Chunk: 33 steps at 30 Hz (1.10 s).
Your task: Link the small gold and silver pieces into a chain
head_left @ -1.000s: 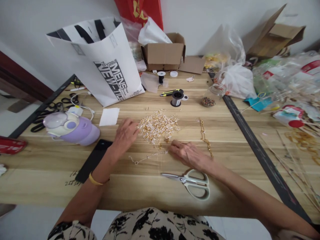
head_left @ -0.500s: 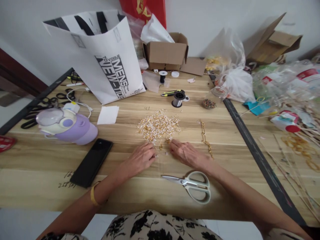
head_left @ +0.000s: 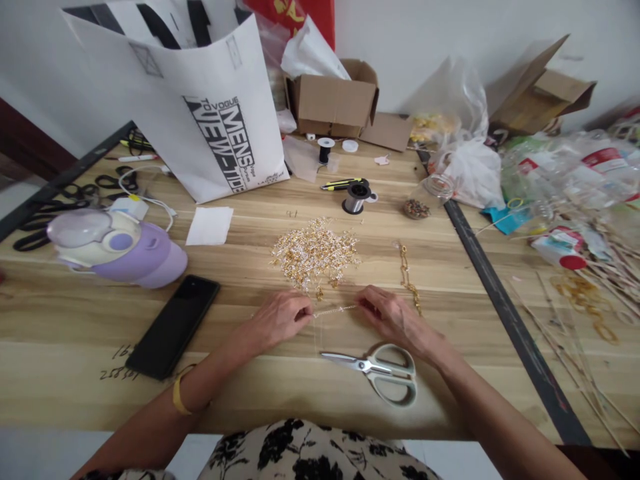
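Observation:
Between my two hands a thin beaded chain [head_left: 336, 311] is stretched just over the table. My left hand [head_left: 286, 319] is closed, its fingertips pinching the chain's left end. The right end is pinched in my right hand [head_left: 383, 310], also closed. A fine clear thread hangs from near my left fingertips. Just beyond my hands lies a loose pile of small gold and clear beads or charms [head_left: 315, 253]. Scissors [head_left: 373, 367] with pale handles lie on the near side, blades pointing left. A gold chain [head_left: 407, 273] rests to the right of the pile.
A black phone [head_left: 175, 327] and a purple bottle [head_left: 125, 250] are on the left. Toward the back stand a wire spool [head_left: 355, 199], a cutter knife [head_left: 343, 184], a white bag [head_left: 215, 120] and a cardboard box [head_left: 333, 100]. A jar of beads [head_left: 417, 208] lies right.
My right hand has moved right, away from the pile and from my left hand. More of the beaded chain now shows, drawn out between them. The view has shifted slightly.

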{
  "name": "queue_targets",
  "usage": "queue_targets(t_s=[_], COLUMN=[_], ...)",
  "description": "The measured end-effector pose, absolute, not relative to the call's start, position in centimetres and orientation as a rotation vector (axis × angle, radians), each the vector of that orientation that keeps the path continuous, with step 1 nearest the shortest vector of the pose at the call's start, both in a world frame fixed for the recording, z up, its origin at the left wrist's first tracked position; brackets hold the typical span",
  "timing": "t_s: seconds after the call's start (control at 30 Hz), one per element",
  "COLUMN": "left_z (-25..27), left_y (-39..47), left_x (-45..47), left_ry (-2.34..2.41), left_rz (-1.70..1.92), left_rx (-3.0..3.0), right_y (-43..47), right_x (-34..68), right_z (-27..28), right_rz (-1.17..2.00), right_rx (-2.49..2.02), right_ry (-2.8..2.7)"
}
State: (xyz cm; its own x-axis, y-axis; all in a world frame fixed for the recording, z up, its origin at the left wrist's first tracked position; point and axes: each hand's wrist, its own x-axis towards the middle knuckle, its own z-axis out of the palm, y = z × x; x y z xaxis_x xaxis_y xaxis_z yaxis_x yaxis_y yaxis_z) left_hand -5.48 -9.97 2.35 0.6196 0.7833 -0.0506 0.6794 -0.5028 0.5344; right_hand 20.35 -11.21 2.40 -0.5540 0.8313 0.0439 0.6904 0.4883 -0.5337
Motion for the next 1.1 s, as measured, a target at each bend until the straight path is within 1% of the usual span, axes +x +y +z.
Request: queue_targets(t_s=[0.13,0.37,0.53,0.6,0.67,0.87,1.1], left_z=[1.9,1.6,1.5,1.4,1.4,2.4,5.9], left_y=[-10.0,-9.9,-9.9,-9.9,-10.0,-9.9,-9.6], left_x=[-5.3,-5.2,-5.3,-5.2,-5.1,-4.8,-4.9], left_ry=[1.074,1.006,0.963,0.949,0.931,0.801,0.816], left_rz=[0.419,0.414,0.363,0.341,0.348,0.495,0.52], left_rx=[2.285,2.27,2.136,2.072,1.968,1.751,1.655], right_y=[-11.4,-11.2,-10.7,-10.6,-10.4,-10.0,-8.7], right_x=[20.8,20.8,20.3,19.8,19.1,16.8,15.4], right_z=[1.9,2.6,2.9,3.8,5.2,9.4,10.7], right_rz=[0.654,0.654,0.929,0.986,0.979,0.972,0.902], right_rx=[-1.283,-1.291,-1.317,-1.26,-1.166,-0.851,-0.903], right_ry=[-2.469,-2.374,-2.169,-2.156,-2.17,-2.338,-2.349])
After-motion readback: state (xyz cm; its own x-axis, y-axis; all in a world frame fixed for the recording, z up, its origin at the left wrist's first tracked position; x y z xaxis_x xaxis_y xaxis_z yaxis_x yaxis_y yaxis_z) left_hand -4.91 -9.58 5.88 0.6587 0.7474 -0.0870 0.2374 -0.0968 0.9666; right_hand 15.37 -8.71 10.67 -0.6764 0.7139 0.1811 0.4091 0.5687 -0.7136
